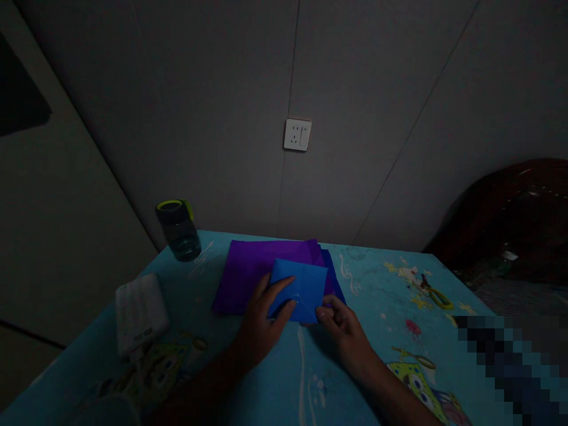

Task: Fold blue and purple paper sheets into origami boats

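A folded square of blue paper (306,290) with crease lines is held up over the table between my two hands. My left hand (268,310) grips its left side, with the fingers over the front face and the thumb near the lower edge. At the lower right corner, my right hand (339,322) pinches the paper between thumb and curled fingers. Behind it lies a stack of purple paper (252,266), with darker blue sheets (333,275) showing at its right edge. The folded paper covers part of that stack.
A dark bottle with a green-rimmed lid (178,231) stands at the table's back left. Nearer lies a white pack (141,313). The cartoon-print tablecloth (373,319) reaches the wall, which carries a socket (297,135). Dark brown furniture (501,207) stands at the right.
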{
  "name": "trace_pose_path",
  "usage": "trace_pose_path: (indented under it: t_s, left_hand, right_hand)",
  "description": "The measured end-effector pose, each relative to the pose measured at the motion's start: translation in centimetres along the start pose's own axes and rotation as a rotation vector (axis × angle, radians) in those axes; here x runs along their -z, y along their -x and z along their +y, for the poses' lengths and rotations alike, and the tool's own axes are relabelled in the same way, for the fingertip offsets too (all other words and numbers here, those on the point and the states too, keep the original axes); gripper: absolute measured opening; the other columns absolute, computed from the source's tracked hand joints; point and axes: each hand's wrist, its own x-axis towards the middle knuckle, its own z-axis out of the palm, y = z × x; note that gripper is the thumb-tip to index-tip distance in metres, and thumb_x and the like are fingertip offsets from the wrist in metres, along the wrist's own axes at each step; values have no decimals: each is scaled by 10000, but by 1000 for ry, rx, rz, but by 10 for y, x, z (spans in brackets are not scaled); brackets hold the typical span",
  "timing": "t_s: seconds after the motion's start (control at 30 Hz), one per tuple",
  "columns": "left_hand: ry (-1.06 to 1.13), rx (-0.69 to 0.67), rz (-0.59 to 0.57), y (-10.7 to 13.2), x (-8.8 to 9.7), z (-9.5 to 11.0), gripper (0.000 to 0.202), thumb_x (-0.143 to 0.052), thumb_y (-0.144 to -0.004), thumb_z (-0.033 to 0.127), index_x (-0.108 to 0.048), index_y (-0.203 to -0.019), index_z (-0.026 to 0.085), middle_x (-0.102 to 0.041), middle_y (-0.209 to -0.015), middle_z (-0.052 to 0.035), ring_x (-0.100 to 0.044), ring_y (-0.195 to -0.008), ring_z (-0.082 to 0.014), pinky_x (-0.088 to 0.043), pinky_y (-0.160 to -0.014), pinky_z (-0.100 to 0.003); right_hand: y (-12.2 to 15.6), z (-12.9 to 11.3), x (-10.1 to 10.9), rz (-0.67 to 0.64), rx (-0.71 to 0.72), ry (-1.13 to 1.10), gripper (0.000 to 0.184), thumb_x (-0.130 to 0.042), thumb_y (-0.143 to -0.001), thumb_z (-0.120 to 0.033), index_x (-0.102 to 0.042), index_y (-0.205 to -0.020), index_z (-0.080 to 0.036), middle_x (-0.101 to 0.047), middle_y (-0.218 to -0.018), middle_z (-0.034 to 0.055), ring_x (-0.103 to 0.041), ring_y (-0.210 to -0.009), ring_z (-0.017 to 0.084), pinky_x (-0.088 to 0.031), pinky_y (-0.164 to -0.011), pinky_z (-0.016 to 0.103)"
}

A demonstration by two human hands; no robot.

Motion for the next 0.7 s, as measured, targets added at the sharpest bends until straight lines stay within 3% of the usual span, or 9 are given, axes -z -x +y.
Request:
trace_pose_path:
  t_s: [0.1,0.2,0.27,0.33,0.4,0.53,0.7]
  left_hand:
    - [198,218,-69,-3,1,-1,354,-604,-867,337,-659,-1206,251,-707,-1130,-66,-665,-994,-220,-526,-892,-323]
    - [319,371,-116,-5,3,-4,384,-636,-839,359,-671,-1198,226,-736,-1054,-56,-679,-900,-208,-548,-798,-294]
    - [389,461,-145,-7,5,-7,420,-663,-813,366,-667,-1203,210,-748,-996,-53,-680,-817,-193,-551,-717,-273]
    - [465,538,-193,-9,8,-9,450,-690,-789,368,-664,-1206,202,-753,-947,-51,-677,-756,-179,-546,-668,-263]
    - [547,589,-267,-9,9,-9,471,-715,-766,355,-663,-1207,199,-758,-910,-49,-677,-727,-172,-545,-660,-263]
    - [623,636,-388,-9,12,-8,479,-746,-735,325,-677,-1189,190,-764,-871,-53,-682,-698,-163,-541,-657,-256]
    - [605,613,-438,-10,18,-3,437,-746,-725,312,-706,-1143,192,-766,-883,-60,-683,-700,-165,-533,-647,-250]
  right_hand:
    - [1,2,1,-81,-53,14,369,-615,-830,-585,-535,-831,-225,-596,-632,-38,-572,-609,147,-440,-631,265]
    - [0,4,6,-41,-21,108,358,-661,-812,-553,-557,-850,-212,-587,-654,-36,-563,-624,131,-441,-618,244]
    - [-1,3,11,18,55,157,384,-679,-820,-504,-571,-1062,-226,-654,-836,8,-615,-783,157,-482,-733,271]
    - [-1,-1,18,33,119,168,542,-661,-847,-469,-454,-1311,-279,-657,-1087,58,-623,-966,194,-488,-872,338]
    - [1,-6,26,3,149,216,584,-644,-866,-445,-405,-1386,-326,-602,-1266,80,-592,-1104,228,-461,-965,407]
    - [3,-13,38,-129,188,451,340,-653,-863,-411,-656,-1193,-333,-565,-1363,66,-499,-1262,287,-367,-1074,493]
    - [1,-9,42,-130,225,509,268,-696,-824,-421,-742,-1068,-319,-660,-1232,83,-597,-1146,281,-461,-996,467]
